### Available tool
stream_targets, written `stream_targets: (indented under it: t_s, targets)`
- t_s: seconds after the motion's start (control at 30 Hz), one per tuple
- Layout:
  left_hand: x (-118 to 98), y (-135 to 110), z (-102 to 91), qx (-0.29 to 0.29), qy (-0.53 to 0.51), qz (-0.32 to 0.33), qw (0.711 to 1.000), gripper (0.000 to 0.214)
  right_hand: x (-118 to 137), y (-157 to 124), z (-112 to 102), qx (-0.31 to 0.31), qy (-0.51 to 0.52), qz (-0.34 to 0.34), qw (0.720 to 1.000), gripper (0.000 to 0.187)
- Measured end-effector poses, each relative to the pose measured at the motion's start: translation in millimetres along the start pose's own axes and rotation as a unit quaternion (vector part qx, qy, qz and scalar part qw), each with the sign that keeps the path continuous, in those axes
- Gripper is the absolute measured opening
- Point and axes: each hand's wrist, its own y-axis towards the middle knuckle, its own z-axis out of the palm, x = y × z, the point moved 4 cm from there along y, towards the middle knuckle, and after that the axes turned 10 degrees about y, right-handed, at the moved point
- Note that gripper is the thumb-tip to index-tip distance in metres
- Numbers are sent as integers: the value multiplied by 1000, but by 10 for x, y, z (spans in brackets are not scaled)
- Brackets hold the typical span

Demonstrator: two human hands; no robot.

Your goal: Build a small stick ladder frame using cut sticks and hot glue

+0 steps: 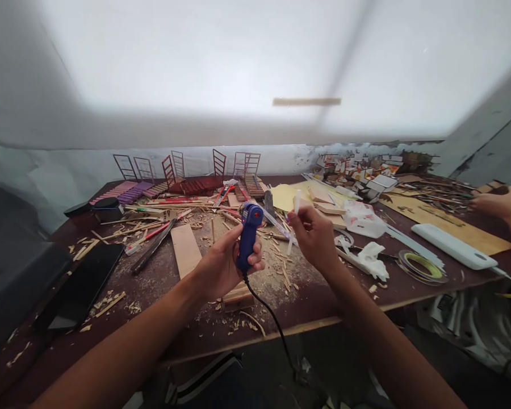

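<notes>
The blue glue gun [247, 244] is above the middle of the table [315, 298], the left hand's [221, 258] fingers curled round its smooth handle. Red and pale marks on its rounded head are too small to read. Its black cord [276, 321] drops past the table edge into shadow. Just beside it, the right hand [317, 233] pinches a translucent stick [297, 201] between thumb and fingers, which cover its middle. Below lie curled shavings and a flat board [185, 247], partly behind the left arm. Farther left are a knife [153, 247] and a glossy black slab [80, 289]. Thin slatted frames [218, 163] stand near the wall. At the right edge, another person's hand [498, 203] is blurred; I cannot tell its grip.
</notes>
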Motion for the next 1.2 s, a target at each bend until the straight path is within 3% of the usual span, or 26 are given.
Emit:
stream_targets:
  t_s: [0.1,0.23,0.4,0.67,0.83,0.93,1.1,1.2]
  targets:
    - [22,26,-41,-37,62,40,997,33,24,-120,-8,45,17,1,999,30]
    - [45,43,-89,-62,156,123,978,39,315,-308,-307,-3,-59,-84,995,20]
    - [49,13,-77,-45,251,182,950,32,626,-523,-586,24,-138,-170,975,12]
    - [63,-16,-24,-17,317,200,927,31,725,-558,-599,65,-168,-197,964,15]
    - [62,-12,-36,-11,322,209,923,31,739,-560,-541,75,-175,-198,962,14]
    - [61,-18,-30,-13,330,203,922,33,769,-536,-558,81,-157,-151,973,10]
    - [110,-41,-20,-15,364,175,915,33,766,-495,-514,212,-77,-19,974,30]
    - [126,-54,-32,-22,366,171,914,31,783,-479,-509,189,-114,-71,973,24]
